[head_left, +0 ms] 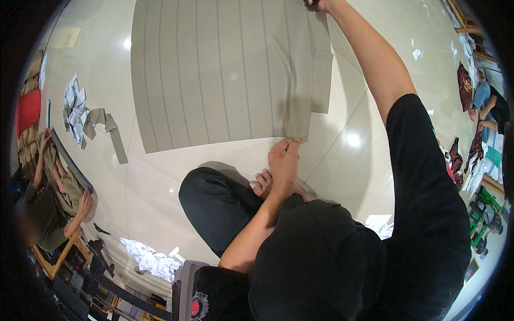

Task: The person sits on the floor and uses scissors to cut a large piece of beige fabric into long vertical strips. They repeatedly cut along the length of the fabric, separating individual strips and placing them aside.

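Observation:
A large beige fabric with thin dark stripes (209, 75) lies spread on the floor. Its right side is rippled, and another piece of the same fabric (322, 80) shows from under it on the right. My left hand (284, 160) pinches the near right corner of the striped fabric. Stretched far forward, my right hand (319, 5) is by the fabric's far right side at the top of the picture. Its fingers look curled, but the frame cuts them off, and a dark patch there is too small to name.
Crumpled white and beige scraps (77, 107) lie to the left, and white crumpled paper (152, 259) lies near my left knee (214, 200). A co-worker (59, 208) sits at the left with a long grey strip (72, 160). Other people (490, 107) sit at the right.

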A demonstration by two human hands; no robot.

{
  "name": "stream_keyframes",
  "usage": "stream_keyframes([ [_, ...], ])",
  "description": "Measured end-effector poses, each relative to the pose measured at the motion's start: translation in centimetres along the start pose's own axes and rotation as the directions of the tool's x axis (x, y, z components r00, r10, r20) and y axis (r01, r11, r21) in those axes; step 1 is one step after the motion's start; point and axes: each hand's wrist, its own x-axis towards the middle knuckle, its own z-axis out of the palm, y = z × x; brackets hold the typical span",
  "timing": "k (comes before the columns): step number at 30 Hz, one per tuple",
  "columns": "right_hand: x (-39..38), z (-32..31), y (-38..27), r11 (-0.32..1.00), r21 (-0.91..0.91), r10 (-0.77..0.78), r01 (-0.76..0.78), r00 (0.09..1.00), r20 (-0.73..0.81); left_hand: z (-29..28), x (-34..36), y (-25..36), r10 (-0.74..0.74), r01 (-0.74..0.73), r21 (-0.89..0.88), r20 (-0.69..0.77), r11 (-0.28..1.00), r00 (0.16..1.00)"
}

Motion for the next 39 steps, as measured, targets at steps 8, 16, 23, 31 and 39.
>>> stream_keyframes([
  [8, -11.1, -1.0, 4.2, 0.425, -0.893, -0.45, -0.151, 0.82, -0.353, -0.2, 1.4, -1.9, 0.036, -0.041, 0.101, 0.055, 0.994, 0.998],
  [16, -31.7, 1.5, 17.8, 0.509, -0.832, -0.475, -0.221, 0.734, -0.485, 2.0, 0.1, -1.4, 0.612, -0.679, 0.597, 0.362, 0.427, 0.703],
  [23, -42.9, 6.3, 28.2, 0.725, -0.683, -0.337, -0.087, 0.82, -0.462, 2.8, 0.1, -4.0, 0.557, -0.825, 0.565, 0.683, 0.006, 0.472],
  [31, -42.5, -2.8, 34.9, 0.922, 0.388, 0.224, 0.0, 0.816, -0.533, 3.6, 0.2, -1.8, 0.469, -0.644, 0.505, 0.442, 0.575, 0.765],
  [39, -47.0, 22.4, 30.3, 0.266, -0.706, -0.251, 0.657, 0.754, 0.607, -28.2, 0.8, 25.2, 0.894, -0.826, 0.445, -0.423, 0.345, 0.145],
])
